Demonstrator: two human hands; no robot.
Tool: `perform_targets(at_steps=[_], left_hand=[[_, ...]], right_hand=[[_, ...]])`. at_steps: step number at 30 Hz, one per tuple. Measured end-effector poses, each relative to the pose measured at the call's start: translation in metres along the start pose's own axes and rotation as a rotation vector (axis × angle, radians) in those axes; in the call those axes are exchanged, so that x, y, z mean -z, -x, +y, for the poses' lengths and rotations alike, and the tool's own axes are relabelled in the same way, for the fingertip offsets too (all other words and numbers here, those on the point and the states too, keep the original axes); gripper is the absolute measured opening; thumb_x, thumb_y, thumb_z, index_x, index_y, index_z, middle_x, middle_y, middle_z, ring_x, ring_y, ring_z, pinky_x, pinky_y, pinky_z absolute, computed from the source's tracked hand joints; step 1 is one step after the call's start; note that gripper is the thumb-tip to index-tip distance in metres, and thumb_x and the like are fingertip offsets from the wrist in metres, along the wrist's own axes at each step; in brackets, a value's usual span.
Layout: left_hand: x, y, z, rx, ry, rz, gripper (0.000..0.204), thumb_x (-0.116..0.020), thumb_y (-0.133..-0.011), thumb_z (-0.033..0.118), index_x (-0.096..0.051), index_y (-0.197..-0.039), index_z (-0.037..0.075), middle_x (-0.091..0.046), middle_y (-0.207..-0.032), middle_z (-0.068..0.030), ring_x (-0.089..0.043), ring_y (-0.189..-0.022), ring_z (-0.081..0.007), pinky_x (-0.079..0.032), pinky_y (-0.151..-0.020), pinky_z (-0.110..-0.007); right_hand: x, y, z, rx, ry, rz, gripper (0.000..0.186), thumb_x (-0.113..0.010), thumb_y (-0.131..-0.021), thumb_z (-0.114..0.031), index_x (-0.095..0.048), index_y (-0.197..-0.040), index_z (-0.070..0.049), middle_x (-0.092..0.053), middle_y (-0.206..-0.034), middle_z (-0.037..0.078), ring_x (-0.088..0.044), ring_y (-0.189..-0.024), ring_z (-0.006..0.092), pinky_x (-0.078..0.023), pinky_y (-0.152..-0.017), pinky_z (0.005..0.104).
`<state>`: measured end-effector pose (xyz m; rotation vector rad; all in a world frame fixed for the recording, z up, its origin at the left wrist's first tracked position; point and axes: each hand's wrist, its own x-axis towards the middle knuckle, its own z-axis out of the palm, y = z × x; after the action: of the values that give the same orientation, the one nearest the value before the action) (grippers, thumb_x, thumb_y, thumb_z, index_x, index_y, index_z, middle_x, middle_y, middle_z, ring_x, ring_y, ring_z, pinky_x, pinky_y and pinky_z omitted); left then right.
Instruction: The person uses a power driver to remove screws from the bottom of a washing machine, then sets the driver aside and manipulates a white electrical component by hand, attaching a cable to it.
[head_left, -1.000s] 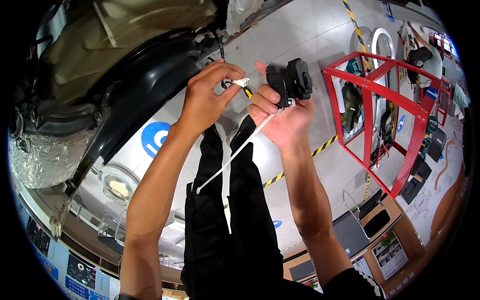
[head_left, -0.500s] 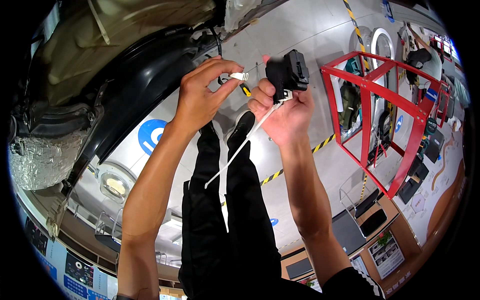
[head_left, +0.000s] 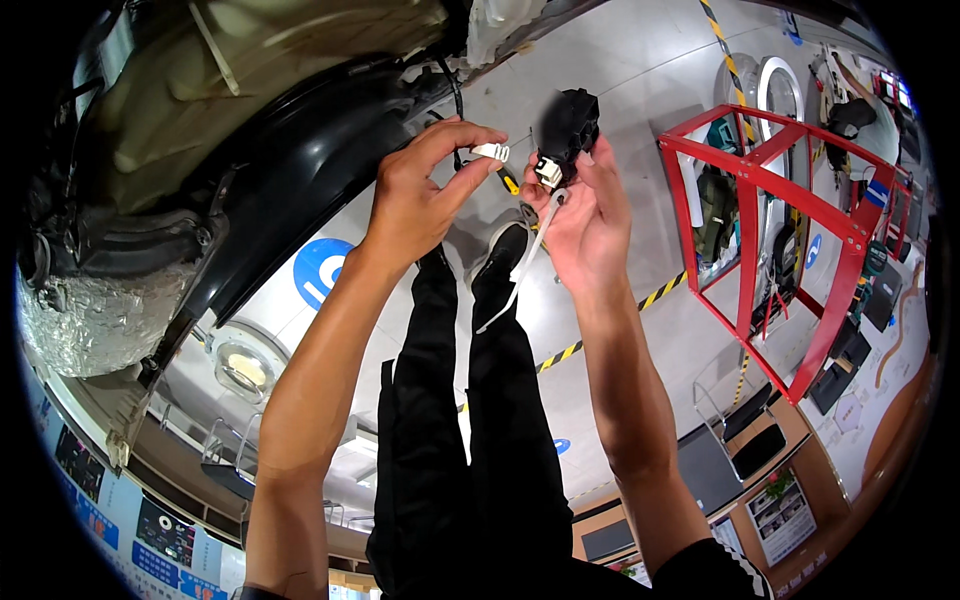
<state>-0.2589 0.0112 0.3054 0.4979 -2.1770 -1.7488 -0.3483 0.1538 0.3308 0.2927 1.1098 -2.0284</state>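
Observation:
My left hand [head_left: 420, 190] pinches a small white plastic connector [head_left: 491, 152] between thumb and forefinger. Its slotted end points right, toward the other hand. A black plastic module [head_left: 570, 120] with a rounded dark body is gripped in my right hand [head_left: 582, 225], palm turned up. On the module's lower left side sits a white socket [head_left: 549, 171]. From just below that socket a thin white cable-tie-like strip [head_left: 520, 285] hangs down and curves left. The connector and the module are apart. A black cable [head_left: 456, 95] runs down behind my left fingers.
To the left is an opened vehicle body with a black fender panel [head_left: 300, 150] and a foil-wrapped part [head_left: 110, 320]. A red metal frame [head_left: 747, 230] stands at right. Beyond my hands shows a yellow-and-black tool [head_left: 511, 183]. Striped tape [head_left: 660, 292] crosses the grey floor.
My right hand has turned the module, bringing its white socket round toward the left hand. The white strip has swung with it. The left hand keeps its pinch; the whole view has shifted slightly.

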Motion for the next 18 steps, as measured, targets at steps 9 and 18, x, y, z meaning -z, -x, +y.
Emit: perform_targets(at_steps=[9,18], left_hand=[[0.002,-0.007,0.009,0.051,-0.050,0.037,0.028,-0.057,-0.086,0.007,-0.057,-0.114,0.002,-0.052,-0.076,-0.0022,-0.046,-0.068,-0.0073,-0.039,-0.061,-0.020],[0.002,-0.011,0.010,0.087,0.011,0.052,0.032,-0.056,-0.086,0.009,-0.055,-0.117,0.000,-0.051,-0.080,-0.0029,-0.046,-0.072,-0.0077,-0.039,-0.065,-0.019]], right_hand=[[-0.010,-0.005,0.004,0.013,0.003,0.045,0.029,-0.057,-0.087,-0.016,-0.044,-0.110,-0.004,-0.062,-0.093,0.010,-0.063,-0.077,0.0211,-0.050,-0.064,0.0305],[-0.016,-0.007,0.003,-0.031,0.000,0.094,0.026,-0.059,-0.086,-0.016,-0.045,-0.105,-0.004,-0.063,-0.088,0.010,-0.064,-0.074,0.0197,-0.051,-0.060,0.0280]])
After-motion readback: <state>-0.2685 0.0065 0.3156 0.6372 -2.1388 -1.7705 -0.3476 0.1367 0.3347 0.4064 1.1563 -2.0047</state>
